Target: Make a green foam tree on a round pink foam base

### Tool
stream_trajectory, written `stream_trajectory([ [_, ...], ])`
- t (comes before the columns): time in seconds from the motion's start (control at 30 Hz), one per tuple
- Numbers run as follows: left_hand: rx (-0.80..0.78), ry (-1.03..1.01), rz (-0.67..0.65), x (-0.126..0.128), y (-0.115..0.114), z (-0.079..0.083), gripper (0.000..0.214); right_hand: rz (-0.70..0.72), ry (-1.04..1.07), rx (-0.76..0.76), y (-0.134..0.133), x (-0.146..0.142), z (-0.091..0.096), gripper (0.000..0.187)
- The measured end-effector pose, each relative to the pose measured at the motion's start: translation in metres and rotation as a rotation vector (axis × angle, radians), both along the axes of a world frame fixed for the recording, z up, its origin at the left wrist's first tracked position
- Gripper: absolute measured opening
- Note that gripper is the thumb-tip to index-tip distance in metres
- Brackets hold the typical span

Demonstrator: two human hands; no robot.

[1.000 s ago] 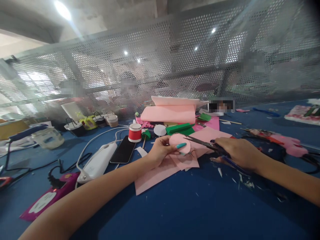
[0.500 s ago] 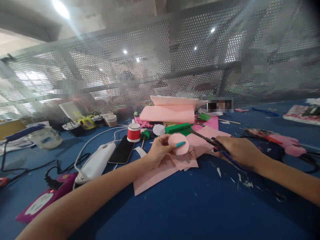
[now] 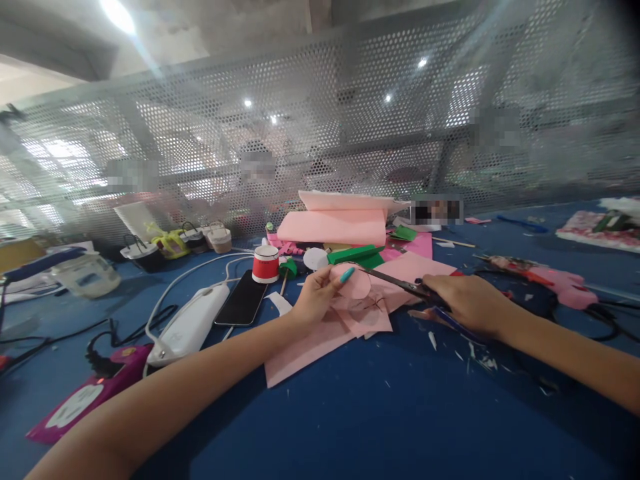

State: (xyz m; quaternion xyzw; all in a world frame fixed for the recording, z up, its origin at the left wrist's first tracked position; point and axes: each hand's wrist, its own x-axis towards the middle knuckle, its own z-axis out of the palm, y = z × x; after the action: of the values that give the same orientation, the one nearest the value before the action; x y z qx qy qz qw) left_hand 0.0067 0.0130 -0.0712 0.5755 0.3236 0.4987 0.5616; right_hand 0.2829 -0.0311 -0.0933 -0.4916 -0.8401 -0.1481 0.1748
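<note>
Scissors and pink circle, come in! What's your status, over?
Left hand pinching pink circle. Right hand gripping scissors, pointed toward circle's upper edge. Pink sheets lying underneath.

Blue table (image 3: 320, 427), black phone (image 3: 243, 299), white scraps (image 3: 433, 341)

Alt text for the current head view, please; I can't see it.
The left hand holds a round pink piece; the right hand holds scissors pointed toward it, over pink sheets on a blue table. A black phone and red-and-white cup sit to the left.
</note>
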Motion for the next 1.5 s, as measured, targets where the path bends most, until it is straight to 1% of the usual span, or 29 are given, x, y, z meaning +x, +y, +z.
stream_trajectory([
  [0.13,-0.021,0.029,-0.082,-0.0011,-0.0032,0.0023,0.036,0.002,-0.002,-0.007,-0.001,-0.0003,0.0015,0.037],
  [0.23,0.006,0.062,-0.044,-0.0012,-0.004,0.0024,0.035,0.009,-0.002,-0.02,-0.0021,-0.0012,0.0026,0.038],
  [0.3,0.019,0.064,-0.024,-0.0006,-0.004,0.0021,0.034,0.005,0.004,0.001,-0.0021,-0.0014,0.002,0.039],
  [0.5,0.044,0.094,0.012,0.0016,-0.0051,0.0032,0.032,0.011,0.015,0.036,0.0018,0.0007,-0.0033,0.041],
  [0.63,0.074,0.145,0.035,0.0021,-0.0046,0.0033,0.031,-0.002,0.017,0.034,0.0004,0.0001,-0.0023,0.04],
  [0.8,0.083,0.162,0.016,0.0018,-0.0032,0.0021,0.034,0.005,0.036,-0.003,-0.0023,-0.0018,0.0007,0.035],
  [0.93,0.081,0.172,0.007,0.0019,-0.004,0.0028,0.038,-0.002,0.022,0.008,-0.0019,-0.0011,0.0001,0.036],
  [1.07,0.073,0.186,0.001,0.002,-0.006,0.0034,0.035,0.017,0.008,0.012,-0.0008,0.0001,-0.0001,0.038],
  [1.27,0.048,0.183,-0.015,0.0026,-0.0073,0.0039,0.033,0.022,0.009,-0.021,0.001,-0.0002,0.0004,0.04],
  [1.5,0.059,0.167,-0.013,0.0031,-0.0064,0.003,0.033,0.037,0.039,-0.052,0.0008,-0.0009,0.0006,0.041],
])
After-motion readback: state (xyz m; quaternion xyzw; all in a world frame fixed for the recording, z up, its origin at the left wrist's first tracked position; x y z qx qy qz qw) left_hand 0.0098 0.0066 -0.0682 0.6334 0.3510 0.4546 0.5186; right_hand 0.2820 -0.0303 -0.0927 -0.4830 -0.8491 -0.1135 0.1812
